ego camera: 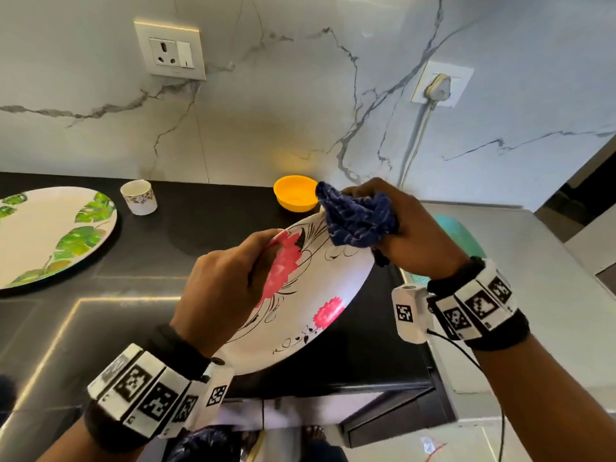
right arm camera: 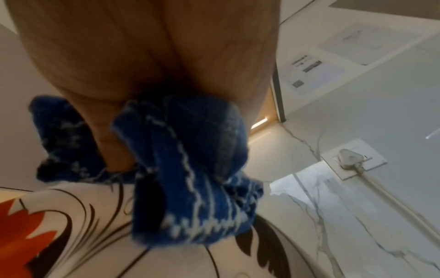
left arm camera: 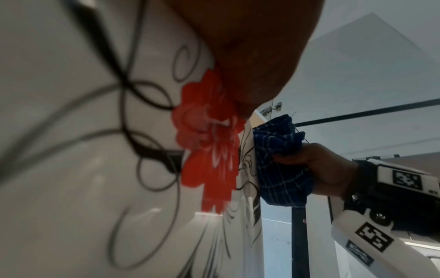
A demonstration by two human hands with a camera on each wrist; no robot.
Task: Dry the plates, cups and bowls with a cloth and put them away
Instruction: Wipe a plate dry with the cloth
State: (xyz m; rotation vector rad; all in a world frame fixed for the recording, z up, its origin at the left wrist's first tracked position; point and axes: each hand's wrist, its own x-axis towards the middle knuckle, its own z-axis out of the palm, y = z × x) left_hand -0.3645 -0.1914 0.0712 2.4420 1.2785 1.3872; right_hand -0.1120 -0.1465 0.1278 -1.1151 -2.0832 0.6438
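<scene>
Left hand (ego camera: 223, 288) grips the near rim of the glossy round floral plate (ego camera: 310, 295), held tilted above the black counter (ego camera: 133, 255). Right hand (ego camera: 410, 235) clenches a bunched blue woven cloth (ego camera: 356, 218), apparently pressed on the plate's far rim; beyond it sit a yellow bowl (ego camera: 295, 193) and small cup (ego camera: 138, 196).

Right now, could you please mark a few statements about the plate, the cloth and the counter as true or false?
1. The left hand holds the floral plate tilted, off the counter. True.
2. The right hand is empty. False: it grips the blue cloth, bunched against the plate's far rim.
3. The yellow bowl sits on the counter. True.
4. The small cup lies on its side. False: it stands upright.
5. The leaf-patterned plate is stacked on the bowl. False: it lies flat, apart.
</scene>
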